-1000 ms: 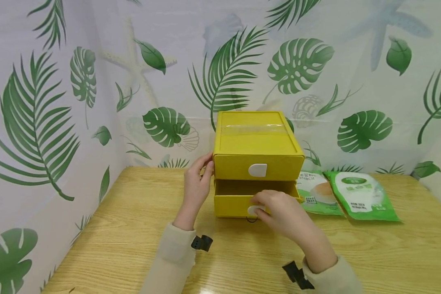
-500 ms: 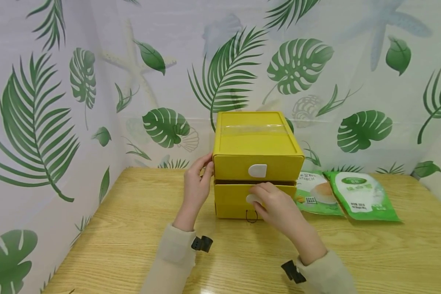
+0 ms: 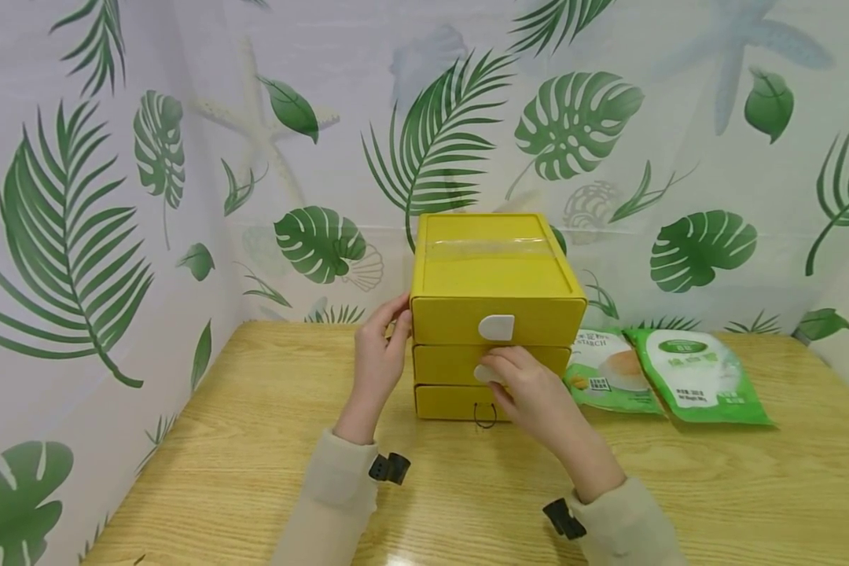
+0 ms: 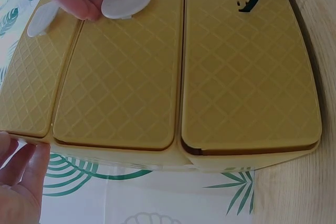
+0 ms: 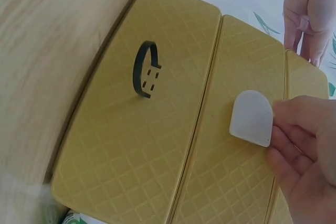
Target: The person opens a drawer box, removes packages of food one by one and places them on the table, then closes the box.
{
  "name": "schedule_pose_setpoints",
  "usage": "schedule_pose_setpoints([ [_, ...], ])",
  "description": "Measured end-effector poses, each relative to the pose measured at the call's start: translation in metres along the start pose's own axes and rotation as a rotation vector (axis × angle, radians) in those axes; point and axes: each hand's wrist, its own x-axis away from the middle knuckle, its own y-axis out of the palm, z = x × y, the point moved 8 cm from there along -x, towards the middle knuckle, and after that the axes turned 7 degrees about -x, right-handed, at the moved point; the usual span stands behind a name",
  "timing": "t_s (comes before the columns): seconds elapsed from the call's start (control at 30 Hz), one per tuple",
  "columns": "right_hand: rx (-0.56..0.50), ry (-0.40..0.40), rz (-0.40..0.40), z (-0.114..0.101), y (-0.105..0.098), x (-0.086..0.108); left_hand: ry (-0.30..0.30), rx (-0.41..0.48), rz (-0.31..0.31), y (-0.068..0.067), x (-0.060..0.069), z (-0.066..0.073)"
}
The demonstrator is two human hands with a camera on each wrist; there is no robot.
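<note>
A yellow cabinet (image 3: 498, 267) with three stacked drawers stands on the table, all drawer fronts flush in the head view. The middle drawer (image 3: 442, 365) has a white tab handle (image 5: 252, 118), and my right hand (image 3: 531, 393) holds this tab at its edge with bent fingers. My left hand (image 3: 380, 354) rests against the cabinet's left side by the top drawer (image 4: 39, 77), fingers fairly straight. Another white tab (image 3: 496, 327) is on the top drawer. On the bottom drawer (image 5: 136, 108) is a thin black loop handle (image 5: 140, 69).
Two green-and-white packets lie right of the cabinet: a starch packet (image 3: 611, 369), partly behind it, and a second packet (image 3: 700, 377). A leaf-print cloth (image 3: 311, 157) hangs behind the wooden table (image 3: 255, 440). Black straps are on both wrists.
The middle drawer has slid inward from pulled out to flush, with my right hand moving along at its tab. The bottom drawer front is now exposed. My left hand stays at the cabinet's side.
</note>
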Motion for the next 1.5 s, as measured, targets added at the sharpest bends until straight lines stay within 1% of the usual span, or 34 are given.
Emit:
schedule_pose_setpoints([
  [0.13, 0.012, -0.061, 0.036, -0.005, -0.002, 0.001, 0.000, 0.013, -0.002, 0.000, 0.000, 0.000],
  [0.2, 0.013, -0.090, 0.042, -0.009, -0.003, 0.002, 0.001, 0.017, -0.001, 0.000, 0.000, 0.000],
  [0.23, 0.013, -0.097, 0.036, -0.010, -0.002, 0.002, 0.001, 0.018, -0.001, 0.000, 0.000, 0.000],
  [0.3, 0.012, -0.093, -0.003, -0.012, 0.001, 0.002, 0.005, 0.018, 0.002, 0.000, 0.000, -0.001],
  [0.33, 0.008, -0.080, -0.037, -0.012, 0.003, 0.003, 0.006, 0.017, 0.004, 0.000, 0.000, -0.001],
  [0.4, 0.004, -0.035, -0.128, -0.010, 0.011, 0.004, 0.009, 0.013, 0.005, -0.001, 0.000, 0.000],
  [0.5, -0.021, 0.056, -0.295, -0.004, 0.027, 0.007, 0.012, 0.005, 0.004, -0.001, 0.000, 0.000],
  [0.57, -0.043, 0.103, -0.401, 0.000, 0.038, 0.012, 0.014, 0.003, 0.002, -0.001, 0.000, 0.001],
  [0.63, -0.080, 0.147, -0.490, 0.004, 0.047, 0.016, 0.016, 0.003, 0.002, -0.001, 0.000, 0.001],
  [0.73, -0.132, 0.186, -0.587, 0.007, 0.058, 0.022, 0.016, 0.003, 0.001, -0.001, 0.000, 0.001],
  [0.83, -0.175, 0.215, -0.651, 0.008, 0.065, 0.027, 0.011, -0.003, -0.003, -0.001, 0.000, 0.001],
  [0.93, -0.191, 0.211, -0.684, 0.008, 0.071, 0.030, 0.008, -0.009, -0.004, -0.001, 0.000, 0.001],
  [1.07, -0.184, 0.167, -0.690, 0.005, 0.073, 0.031, 0.008, -0.013, -0.004, -0.001, -0.001, 0.001],
  [1.27, -0.152, 0.146, -0.670, 0.001, 0.069, 0.030, 0.013, -0.016, -0.002, -0.001, 0.000, 0.002],
  [1.5, -0.104, 0.174, -0.632, -0.002, 0.061, 0.028, 0.020, -0.009, -0.004, -0.001, -0.001, 0.001],
])
